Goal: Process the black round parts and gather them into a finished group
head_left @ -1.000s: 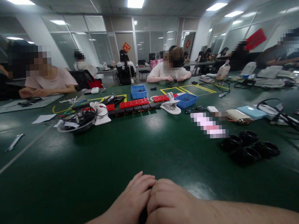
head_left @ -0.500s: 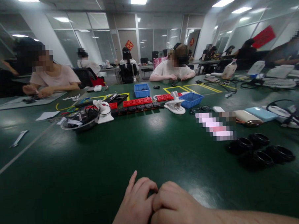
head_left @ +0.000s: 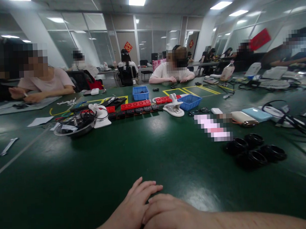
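Observation:
My left hand is low in the head view with its fingers stretched out to the right, close above the green table. My right hand lies across it from the right. Its fingers are laid over the left thumb side, fairly straight and side by side. No object shows in either hand. The space under the right palm is hidden. Several black ring-shaped parts stand to the right, apart from both hands.
Across the table are a metal bowl of cables, red power strips, a white clip base, blue trays and a light-blue box. A wrench lies left. Several people sit beyond.
My left fingers have straightened from a bent pose. My right fingers have loosened and now rest flatter over the left hand. The view has turned slightly right.

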The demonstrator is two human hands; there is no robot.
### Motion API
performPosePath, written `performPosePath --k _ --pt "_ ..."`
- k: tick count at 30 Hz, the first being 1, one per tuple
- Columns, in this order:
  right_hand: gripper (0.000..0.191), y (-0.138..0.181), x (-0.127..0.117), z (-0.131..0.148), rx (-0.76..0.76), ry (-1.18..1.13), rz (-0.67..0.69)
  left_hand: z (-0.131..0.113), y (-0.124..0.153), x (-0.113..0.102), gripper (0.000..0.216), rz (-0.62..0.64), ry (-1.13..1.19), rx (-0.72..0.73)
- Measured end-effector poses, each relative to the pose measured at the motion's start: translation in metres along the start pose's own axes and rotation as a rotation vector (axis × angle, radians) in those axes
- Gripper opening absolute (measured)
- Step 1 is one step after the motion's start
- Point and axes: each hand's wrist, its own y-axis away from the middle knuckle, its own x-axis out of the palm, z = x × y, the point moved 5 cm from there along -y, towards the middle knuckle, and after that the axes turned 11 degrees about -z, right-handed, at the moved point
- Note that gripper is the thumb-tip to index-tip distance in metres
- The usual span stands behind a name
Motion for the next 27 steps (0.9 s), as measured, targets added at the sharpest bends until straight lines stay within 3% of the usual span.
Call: performPosePath --k 5,9,14,20,23,27 --pt "0.040 -0.005 -0.010 0.000 0.117 0.142 -0.086 -0.005 0.004 -0.003 0.054 -0.066 -0.059 -0.022" --pt "0.035 0.002 -0.003 -0.006 0.210 0.184 0.044 -0.011 0.004 -0.005 0.042 -0.120 -0.075 -0.017" --pt "0.029 0.005 -0.003 -0.005 0.174 0.145 0.042 -0.012 0.000 -0.006 0.024 -0.114 -0.027 -0.053" --pt "0.033 0.007 -0.002 -0.003 0.052 0.054 0.035 -0.011 -0.001 -0.006 0.035 0.006 0.110 0.006" --pt "0.025 0.012 0.005 -0.006 0.039 0.013 0.105 -0.008 -0.002 -0.004 0.042 0.047 0.120 0.037" --pt "0.017 0.021 0.019 -0.011 0.053 -0.033 0.263 -0.006 -0.004 -0.004 0.033 0.032 0.132 0.059"
